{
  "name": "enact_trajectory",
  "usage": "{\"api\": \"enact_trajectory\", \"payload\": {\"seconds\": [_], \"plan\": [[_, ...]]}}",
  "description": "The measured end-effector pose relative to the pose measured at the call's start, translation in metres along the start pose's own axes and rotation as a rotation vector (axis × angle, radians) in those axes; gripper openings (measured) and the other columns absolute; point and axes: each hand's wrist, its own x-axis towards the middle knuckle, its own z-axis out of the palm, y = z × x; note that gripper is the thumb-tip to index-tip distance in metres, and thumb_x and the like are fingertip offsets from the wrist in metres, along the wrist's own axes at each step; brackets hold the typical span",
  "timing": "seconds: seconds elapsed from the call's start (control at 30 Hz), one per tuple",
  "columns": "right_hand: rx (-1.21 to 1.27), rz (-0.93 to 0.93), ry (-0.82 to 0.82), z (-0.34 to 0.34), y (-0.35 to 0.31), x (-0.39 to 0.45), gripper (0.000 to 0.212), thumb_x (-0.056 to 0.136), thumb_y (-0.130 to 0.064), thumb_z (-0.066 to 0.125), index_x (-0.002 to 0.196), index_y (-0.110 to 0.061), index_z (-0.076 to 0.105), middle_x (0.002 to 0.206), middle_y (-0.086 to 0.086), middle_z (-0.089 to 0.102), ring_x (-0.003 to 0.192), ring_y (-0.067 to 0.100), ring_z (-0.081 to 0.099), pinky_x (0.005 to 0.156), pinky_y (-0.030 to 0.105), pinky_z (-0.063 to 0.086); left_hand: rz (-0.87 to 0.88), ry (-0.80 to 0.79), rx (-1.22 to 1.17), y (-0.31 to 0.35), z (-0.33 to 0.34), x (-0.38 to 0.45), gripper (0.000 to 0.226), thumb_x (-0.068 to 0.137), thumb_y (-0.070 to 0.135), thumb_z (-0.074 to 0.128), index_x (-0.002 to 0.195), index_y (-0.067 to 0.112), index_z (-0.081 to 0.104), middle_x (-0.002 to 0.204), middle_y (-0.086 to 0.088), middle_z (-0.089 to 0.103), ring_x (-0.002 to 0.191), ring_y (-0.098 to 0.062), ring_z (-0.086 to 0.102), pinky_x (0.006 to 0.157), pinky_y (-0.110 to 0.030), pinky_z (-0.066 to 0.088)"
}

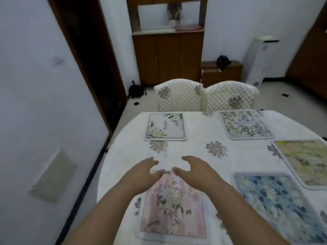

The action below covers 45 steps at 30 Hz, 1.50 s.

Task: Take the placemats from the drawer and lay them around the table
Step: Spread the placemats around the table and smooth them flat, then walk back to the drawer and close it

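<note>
Directly below the camera, a pink floral placemat (172, 207) lies flat on the white-clothed table (191, 151), its long side running away from the person. Both hands reach over its far end. The left hand (144, 173) has relaxed, slightly bent fingers spread above the mat's far left corner, and the right hand (192, 171) mirrors it over the far right corner, thumb tips close together. Neither hand grips anything; whether the fingertips touch the mat or the cloth cannot be told through the blur.

Four more mats are laid out. A white placemat with green leaves (165, 127) sits at the far side before the left chair (178, 97), and a blue-and-green floral placemat (245, 124) sits before the right chair (231, 96). At the right edge lies a yellow-green placemat (304, 161), and just beside the pink one, nearer the person, a blue floral placemat (276, 200).

Beyond the chairs, a low wooden unit has an open drawer (211, 72), next to a tall brown cabinet (168, 57).
</note>
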Motion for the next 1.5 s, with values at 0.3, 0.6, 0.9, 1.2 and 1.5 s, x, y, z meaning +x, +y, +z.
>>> {"api": "enact_trajectory", "payload": {"seconds": [0.3,0.6,0.9,1.2,1.5], "plan": [[-0.116,-0.150,0.102,-0.046,-0.071,-0.074,0.086,0.080,-0.083,0.043,0.152,-0.037,0.032,0.158,-0.014,0.034,0.144,0.013,0.034,0.112,0.042,0.038,-0.032,0.208,0.036,-0.002,-0.070,-0.133,0.062,0.098,0.064,0.041,0.153,0.036,0.038,0.164,0.017,0.024,0.150,-0.006,0.022,0.121,-0.033,0.024],[-0.207,-0.105,0.144,0.026,-0.183,-0.076,0.085,0.084,-0.079,0.043,0.155,-0.035,0.024,0.160,-0.013,0.031,0.145,0.014,0.031,0.113,0.042,0.037,-0.037,0.238,0.032,-0.136,-0.129,-0.152,0.060,0.101,0.060,0.039,0.155,0.034,0.036,0.164,0.014,0.025,0.151,-0.008,0.020,0.119,-0.032,0.022],[-0.137,-0.091,0.229,0.118,-0.360,-0.048,0.076,0.088,-0.070,0.048,0.153,-0.035,0.030,0.159,-0.014,0.030,0.146,0.012,0.027,0.114,0.040,0.035,0.035,0.243,0.142,-0.297,-0.221,-0.155,0.069,0.097,0.068,0.032,0.156,0.031,0.032,0.163,0.011,0.030,0.148,-0.013,0.028,0.120,-0.045,0.029],[-0.113,-0.165,0.290,0.134,-0.481,-0.004,0.076,0.090,-0.067,0.051,0.153,-0.031,0.028,0.159,-0.011,0.032,0.144,0.015,0.032,0.112,0.041,0.037,0.062,0.344,0.154,-0.365,-0.309,-0.165,0.063,0.102,0.061,0.033,0.157,0.030,0.032,0.162,0.012,0.030,0.146,-0.012,0.029,0.117,-0.033,0.026],[-0.212,-0.156,0.291,0.144,-0.495,0.046,0.076,0.091,-0.067,0.048,0.154,-0.030,0.028,0.159,-0.012,0.029,0.145,0.015,0.031,0.114,0.040,0.034,0.032,0.319,0.168,-0.406,-0.332,-0.123,0.066,0.100,0.065,0.031,0.158,0.036,0.024,0.165,0.013,0.021,0.150,-0.010,0.020,0.120,-0.037,0.021]]}}
